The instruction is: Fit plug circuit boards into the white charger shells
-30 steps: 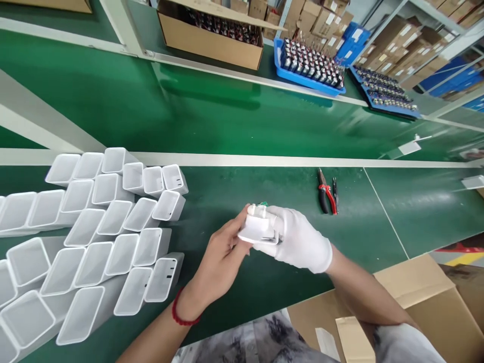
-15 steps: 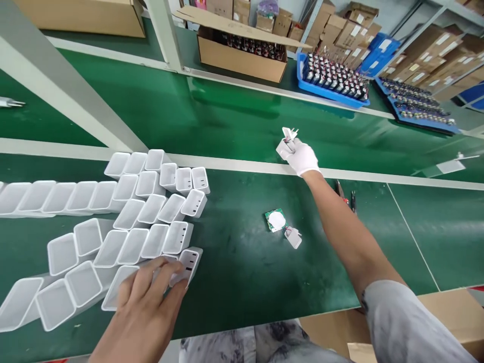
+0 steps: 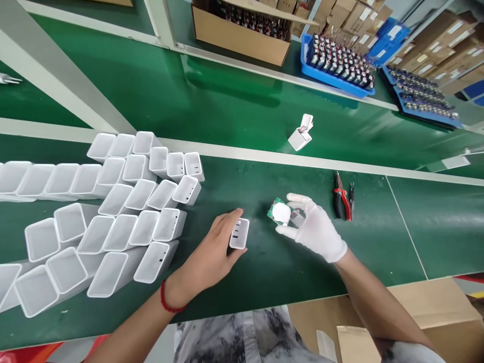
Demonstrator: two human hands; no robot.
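My bare left hand (image 3: 214, 252) is wrapped round a white plastic case (image 3: 239, 234) with dark slots on its inner wall. To its right, my gloved right hand (image 3: 315, 227) has its thumb and fingers apart around the green circuit board (image 3: 273, 207), which carries a white round disc (image 3: 281, 213). A small pale part wired to the board shows partly under the right fingers. On the green surface behind stands a white case (image 3: 299, 140) with a tilted white piece and wires at its top.
Many open white cases (image 3: 140, 194) stand in rows at the left. Red-handled pliers (image 3: 342, 199) and a dark tool (image 3: 352, 197) lie at the right. Behind, a raised shelf holds a cardboard box (image 3: 242, 38) and blue trays (image 3: 336, 83) of parts.
My left hand has moved right, bringing one white case away from the rows. My right hand has let go of the wired case at the back and come down to the circuit board.
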